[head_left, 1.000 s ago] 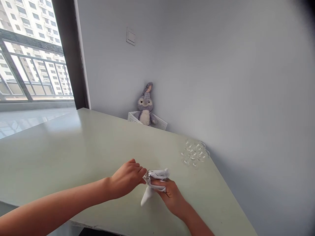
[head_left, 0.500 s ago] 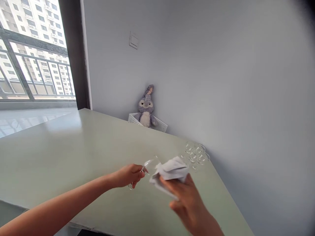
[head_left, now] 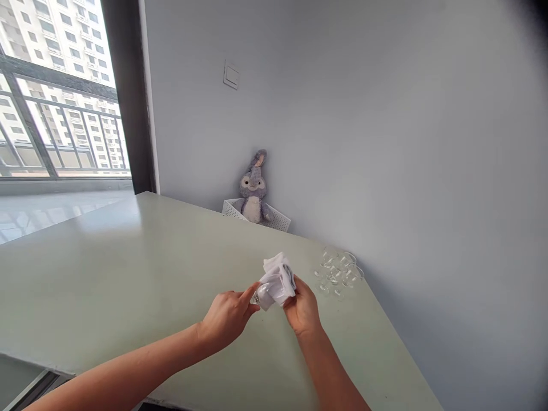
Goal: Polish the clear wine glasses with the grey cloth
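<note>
While the left hand (head_left: 229, 318) pinches a clear wine glass (head_left: 257, 298) between thumb and forefinger, the right hand (head_left: 303, 308) grips a folded white cloth (head_left: 276, 278), its fingers largely hidden behind the fabric. The glass is right at the left fingertips, on the side facing the right hand, tilted over and pressed against the cloth. From where I stand I can't tell how much of the cloth is inside the bowl and how much is around it. Both hands are close together, just above the pale green tabletop (head_left: 162, 297), the forearms reaching in from the near edge.

Beyond the right hand and off to its right, a cluster of clear wine glasses (head_left: 339, 273) stands near the table edge by the wall; they overlap too much for me to count. Well ahead of both hands, past the far edge, a grey plush rabbit (head_left: 253, 191) sits in a white perforated basket (head_left: 280, 220) in the corner. A light switch (head_left: 232, 76) is on the wall above and a little left of it. Far off beyond the left hand, a dark upright frame (head_left: 131, 97) borders a railing (head_left: 77, 134) with an apartment block (head_left: 71, 40) outside.
</note>
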A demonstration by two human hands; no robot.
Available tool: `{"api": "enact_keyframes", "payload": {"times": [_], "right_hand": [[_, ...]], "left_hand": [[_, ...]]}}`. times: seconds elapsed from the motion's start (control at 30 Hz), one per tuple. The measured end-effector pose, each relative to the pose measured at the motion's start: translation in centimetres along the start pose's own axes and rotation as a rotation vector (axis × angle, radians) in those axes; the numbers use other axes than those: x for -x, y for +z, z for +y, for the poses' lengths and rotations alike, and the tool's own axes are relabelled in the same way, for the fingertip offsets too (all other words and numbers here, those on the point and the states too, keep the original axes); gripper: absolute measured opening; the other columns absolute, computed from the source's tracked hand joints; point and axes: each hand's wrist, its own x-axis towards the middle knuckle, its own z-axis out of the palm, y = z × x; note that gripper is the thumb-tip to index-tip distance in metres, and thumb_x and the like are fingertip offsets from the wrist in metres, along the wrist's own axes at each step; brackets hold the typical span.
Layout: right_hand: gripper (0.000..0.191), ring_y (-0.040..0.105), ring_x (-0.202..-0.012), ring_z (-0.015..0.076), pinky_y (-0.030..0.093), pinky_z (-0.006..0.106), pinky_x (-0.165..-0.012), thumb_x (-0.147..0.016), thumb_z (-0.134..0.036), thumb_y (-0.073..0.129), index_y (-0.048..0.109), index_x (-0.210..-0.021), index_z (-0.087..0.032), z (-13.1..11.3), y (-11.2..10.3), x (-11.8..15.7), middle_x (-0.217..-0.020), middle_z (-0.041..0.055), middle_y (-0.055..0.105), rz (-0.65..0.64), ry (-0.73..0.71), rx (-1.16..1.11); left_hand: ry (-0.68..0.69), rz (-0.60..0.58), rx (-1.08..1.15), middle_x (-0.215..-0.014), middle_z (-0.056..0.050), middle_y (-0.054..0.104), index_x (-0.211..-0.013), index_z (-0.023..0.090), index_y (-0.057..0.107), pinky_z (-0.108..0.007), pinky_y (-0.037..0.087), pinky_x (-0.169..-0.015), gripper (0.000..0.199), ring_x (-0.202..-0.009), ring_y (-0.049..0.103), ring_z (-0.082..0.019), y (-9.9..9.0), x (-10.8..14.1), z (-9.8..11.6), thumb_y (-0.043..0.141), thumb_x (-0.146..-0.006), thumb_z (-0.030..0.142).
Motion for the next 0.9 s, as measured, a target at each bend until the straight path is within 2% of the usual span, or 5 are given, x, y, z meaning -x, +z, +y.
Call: {"api": "enact_keyframes", "payload": {"times": [0.13,0.5,0.6,0.77,0.9], "right_hand": [[0.008,0.049,-0.056,0.0098,0.042,0.022,-0.056,-0.064,-0.018,0.063,0.057,-0.059,-0.017,2.2,0.3,0.4,-0.058,-0.0039,0.054,0.076,0.093,-0.205],[0.025,0.049,-0.105,0.0184,0.042,0.03,-0.082,-0.076,-0.031,0.053,0.06,-0.1,-0.025,5.1,1.8,2.6,-0.106,0.0015,0.059,-0.2,0.005,0.048],[0.027,0.051,-0.099,0.0182,0.043,0.03,-0.078,-0.079,-0.033,0.05,0.057,-0.103,-0.025,4.9,1.9,2.7,-0.105,0.0026,0.058,-0.254,-0.035,0.141],[0.012,0.048,-0.061,0.011,0.04,0.022,-0.051,-0.075,-0.032,0.053,0.057,-0.079,-0.021,4.7,1.3,2.1,-0.068,-0.0026,0.052,-0.135,-0.009,0.189],[0.02,0.038,-0.043,0.008,0.033,0.021,-0.039,-0.069,-0.036,0.058,0.051,-0.066,-0.018,4.9,0.3,1.2,-0.053,-0.005,0.042,-0.222,0.21,0.074]], "left_hand": [[-0.12,0.029,0.14,-0.074,-0.004,0.061,-0.13,0.018,0.03,-0.026,0.038,-0.056,0.043,-0.063,0.057,-0.018,0.2,-0.9,-0.2,0.029,-0.089,0.031],[-0.065,0.46,0.279,-0.133,-0.013,0.032,-0.134,0.021,0.026,-0.046,0.031,-0.097,0.056,-0.122,0.032,-0.027,2.1,-2.7,0.8,0.035,-0.08,0.009],[-0.126,0.371,0.563,-0.139,-0.011,0.026,-0.137,0.023,0.02,-0.048,0.025,-0.101,0.066,-0.128,0.022,-0.028,2.6,-2.2,1.5,0.038,-0.075,0.007],[-0.22,-0.088,1.369,-0.101,-0.01,0.056,-0.128,0.019,0.038,-0.034,0.044,-0.075,0.054,-0.092,0.053,-0.023,0.8,-2.2,0.9,0.05,-0.075,0.02],[-0.312,-0.098,1.755,-0.102,-0.009,0.057,-0.119,0.018,0.045,-0.03,0.042,-0.076,0.044,-0.091,0.054,-0.019,-0.9,-3.4,-0.9,0.054,-0.079,0.035]]}}
